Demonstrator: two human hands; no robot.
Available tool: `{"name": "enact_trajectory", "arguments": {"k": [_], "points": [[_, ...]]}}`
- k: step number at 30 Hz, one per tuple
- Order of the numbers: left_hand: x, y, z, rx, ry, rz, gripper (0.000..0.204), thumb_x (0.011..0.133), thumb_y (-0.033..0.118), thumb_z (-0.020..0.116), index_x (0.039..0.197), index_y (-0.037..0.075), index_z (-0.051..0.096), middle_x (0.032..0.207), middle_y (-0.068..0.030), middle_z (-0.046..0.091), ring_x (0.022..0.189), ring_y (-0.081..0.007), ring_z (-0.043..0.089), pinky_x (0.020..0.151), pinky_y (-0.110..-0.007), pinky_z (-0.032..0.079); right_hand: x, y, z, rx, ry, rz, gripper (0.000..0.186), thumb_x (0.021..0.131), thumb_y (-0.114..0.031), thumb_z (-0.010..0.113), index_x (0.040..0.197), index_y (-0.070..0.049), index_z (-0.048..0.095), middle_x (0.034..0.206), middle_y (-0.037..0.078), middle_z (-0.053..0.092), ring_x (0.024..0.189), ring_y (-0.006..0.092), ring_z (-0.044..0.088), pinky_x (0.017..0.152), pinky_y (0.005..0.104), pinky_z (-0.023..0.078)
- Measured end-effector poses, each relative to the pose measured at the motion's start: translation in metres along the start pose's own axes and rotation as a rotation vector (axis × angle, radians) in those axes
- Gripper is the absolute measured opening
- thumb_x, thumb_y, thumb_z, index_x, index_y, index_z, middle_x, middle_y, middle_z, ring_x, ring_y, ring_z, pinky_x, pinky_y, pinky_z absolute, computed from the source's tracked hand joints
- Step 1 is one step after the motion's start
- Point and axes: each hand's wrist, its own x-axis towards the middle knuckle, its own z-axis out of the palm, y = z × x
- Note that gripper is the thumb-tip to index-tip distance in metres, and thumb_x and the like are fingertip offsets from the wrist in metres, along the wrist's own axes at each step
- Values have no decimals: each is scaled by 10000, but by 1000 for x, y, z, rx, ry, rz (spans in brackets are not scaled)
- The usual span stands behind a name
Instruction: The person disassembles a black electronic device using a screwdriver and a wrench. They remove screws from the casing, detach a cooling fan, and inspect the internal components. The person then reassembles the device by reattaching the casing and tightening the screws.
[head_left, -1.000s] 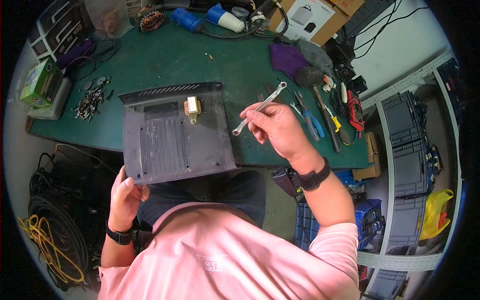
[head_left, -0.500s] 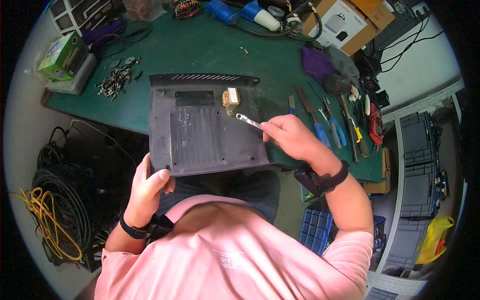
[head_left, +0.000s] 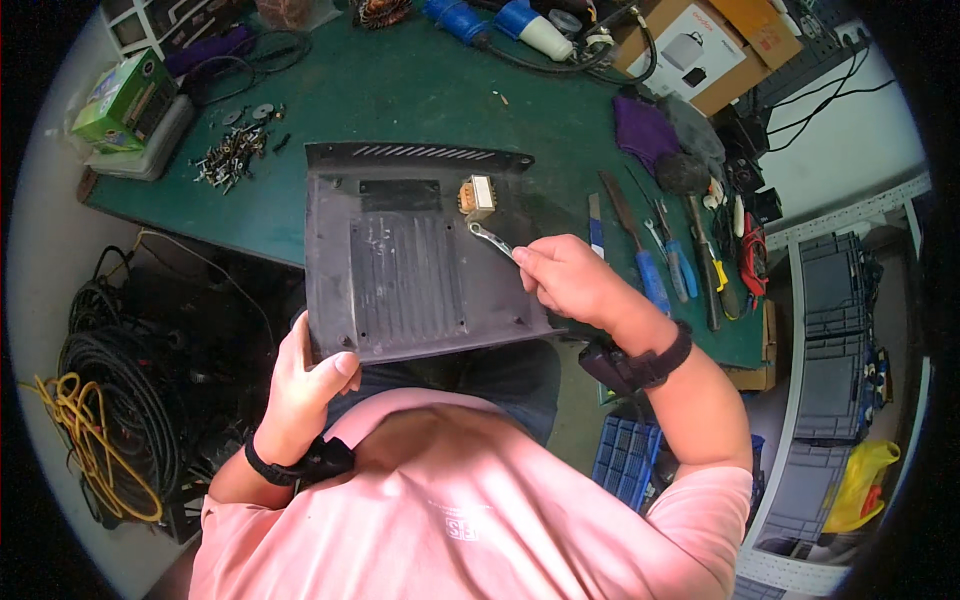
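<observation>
A black metal panel (head_left: 500, 280) with a slotted far flange lies partly over the bench's near edge. My left hand (head_left: 312, 378) grips its near left corner, the thumb on top and the fingers underneath. Pinched in my right hand (head_left: 565, 275) is a silver wrench (head_left: 492, 240). Its ring end sits at the mounting foot of a small transformer (head_left: 478, 197), which has a white label and is fixed to the panel; whether the ring is seated on a fastener there, I cannot tell.
Files and screwdrivers (head_left: 655, 285) lie to the right, beside a hammer (head_left: 700, 265). Loose screws (head_left: 232, 160) are heaped at the left, near a green box (head_left: 125, 105). A cardboard box (head_left: 705, 55) and blue plugs (head_left: 455, 22) stand at the back. Coiled cables (head_left: 120, 400) lie at lower left.
The wrench's ring end has come up to the transformer's foot from just beside it. The view has shifted slightly; my left hand keeps its hold on the panel.
</observation>
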Motion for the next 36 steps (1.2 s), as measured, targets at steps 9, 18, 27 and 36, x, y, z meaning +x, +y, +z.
{"name": "enact_trajectory", "arguments": {"k": [9, 18, 27, 36], "points": [[1, -3, -1, -49, -17, -4, 745, 755, 525, 694, 1168, -54, 472, 873, -73, 576, 633, -123, 519, 543, -244, 408, -2, -16, -7, -59, -61, 128, 457, 972, -362, 531, 651, -38, 560, 513, 25, 498, 424, 118, 457, 411, 287, 392], [5, -4, -4, -193, -25, -25, 719, 753, 443, 725, 1193, -58, 457, 846, -60, 554, 628, -119, 492, 559, -252, 394, 35, -15, -46, -532, 56, -148, 503, 858, -451, 674, 776, 44, 702, 640, 187, 615, 574, 252, 570, 599, 393, 459], [14, -8, -17, -147, -88, 14, 739, 779, 466, 649, 1248, -66, 445, 908, -93, 586, 608, -140, 503, 528, -258, 391, 21, -24, -53, -468, 97, -148, 477, 842, -420, 694, 755, 49, 674, 598, 150, 568, 559, 207, 531, 562, 378, 430], [24, -22, -35, -205, -160, 30, 739, 823, 486, 621, 1286, -59, 434, 868, -101, 600, 603, -159, 521, 556, -274, 404, -53, 31, -116, -526, 488, -168, 326, 872, -276, 659, 832, 48, 664, 731, 160, 639, 667, 219, 595, 643, 361, 457]]}}
